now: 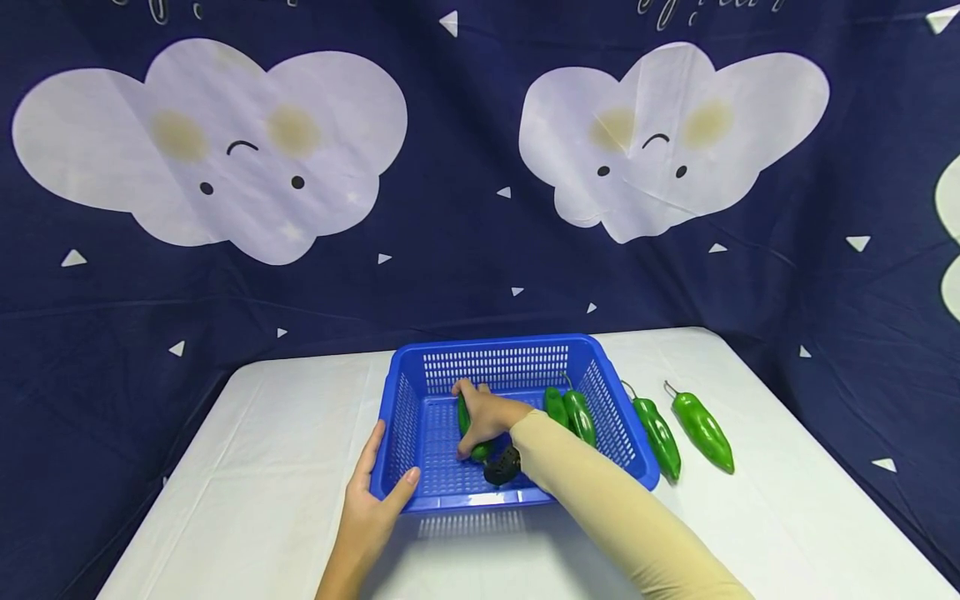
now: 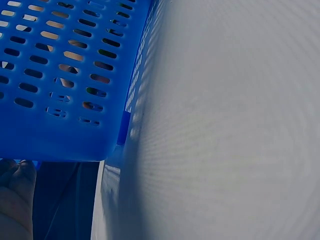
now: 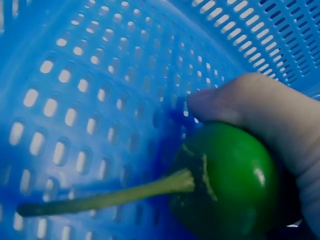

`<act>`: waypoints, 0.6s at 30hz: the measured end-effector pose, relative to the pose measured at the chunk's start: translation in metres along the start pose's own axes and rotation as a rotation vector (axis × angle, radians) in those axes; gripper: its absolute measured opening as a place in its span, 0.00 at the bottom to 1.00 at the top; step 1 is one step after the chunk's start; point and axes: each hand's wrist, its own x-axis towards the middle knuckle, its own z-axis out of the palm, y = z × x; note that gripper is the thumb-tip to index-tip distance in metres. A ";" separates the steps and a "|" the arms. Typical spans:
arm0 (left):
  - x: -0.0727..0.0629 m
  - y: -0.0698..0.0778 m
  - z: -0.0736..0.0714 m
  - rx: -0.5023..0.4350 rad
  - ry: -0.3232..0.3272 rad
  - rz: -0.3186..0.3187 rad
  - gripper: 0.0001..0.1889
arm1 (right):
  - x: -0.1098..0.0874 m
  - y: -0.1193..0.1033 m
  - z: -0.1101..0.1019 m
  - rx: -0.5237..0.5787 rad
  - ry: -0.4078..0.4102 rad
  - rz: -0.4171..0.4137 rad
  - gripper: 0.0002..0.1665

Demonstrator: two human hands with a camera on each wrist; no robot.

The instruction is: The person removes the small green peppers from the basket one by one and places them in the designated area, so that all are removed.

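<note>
Inside the blue plastic basket point(image 1: 517, 342), my right hand point(image 1: 487, 417) grips a green pepper point(image 1: 481, 452) low over the slotted floor. In the right wrist view, the thumb lies against the pepper point(image 3: 230, 185) beside its stem end, and the long stem points left. Whether the pepper touches the floor I cannot tell. My left hand point(image 1: 366, 504) holds the basket at its front left corner, thumb over the rim and fingers along the outer left wall. To the right inside the basket lie two more green peppers, one point(image 1: 579, 417) partly behind the right sleeve, the other point(image 1: 555, 406) beside it.
Two green peppers, one dark point(image 1: 657, 437) and one lighter point(image 1: 703, 432), lie on the white table point(image 1: 247, 467) to the right of the basket. A dark blue cloth point(image 1: 465, 275) with cloud prints hangs behind the table. The right forearm crosses the basket's front rim.
</note>
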 end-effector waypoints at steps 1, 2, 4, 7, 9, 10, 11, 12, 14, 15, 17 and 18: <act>0.000 0.000 0.000 0.000 0.000 -0.001 0.43 | 0.000 0.000 -0.001 0.010 0.003 -0.010 0.61; 0.000 0.000 0.000 -0.001 0.001 -0.001 0.43 | 0.000 0.000 -0.002 0.020 0.010 -0.022 0.61; 0.000 0.000 0.000 -0.004 0.003 -0.001 0.43 | 0.000 0.001 -0.003 0.041 0.016 -0.033 0.60; 0.000 0.000 0.000 -0.003 0.004 -0.003 0.43 | 0.000 0.002 -0.003 0.070 0.009 -0.039 0.59; 0.000 0.000 0.000 -0.005 0.003 -0.004 0.43 | 0.000 0.003 -0.003 0.077 -0.012 -0.031 0.59; 0.000 0.000 0.000 -0.006 0.001 -0.005 0.43 | 0.000 0.003 -0.003 0.080 -0.021 -0.027 0.59; 0.000 0.000 0.000 -0.007 0.000 -0.006 0.43 | 0.000 0.003 -0.003 0.081 -0.028 -0.027 0.60; 0.000 0.000 0.000 -0.008 -0.002 -0.007 0.43 | 0.000 0.003 -0.003 0.081 -0.034 -0.025 0.60; 0.000 0.000 0.001 -0.014 -0.005 -0.007 0.43 | 0.000 0.003 -0.003 0.091 -0.037 -0.028 0.59; 0.000 0.000 0.001 -0.015 -0.006 -0.008 0.43 | 0.000 0.003 -0.003 0.096 -0.038 -0.030 0.59; 0.000 0.000 0.001 -0.016 -0.006 -0.010 0.43 | 0.000 0.003 -0.003 0.100 -0.043 -0.037 0.59; 0.000 0.000 0.001 -0.019 -0.005 -0.009 0.43 | 0.000 0.004 -0.003 0.106 -0.046 -0.042 0.59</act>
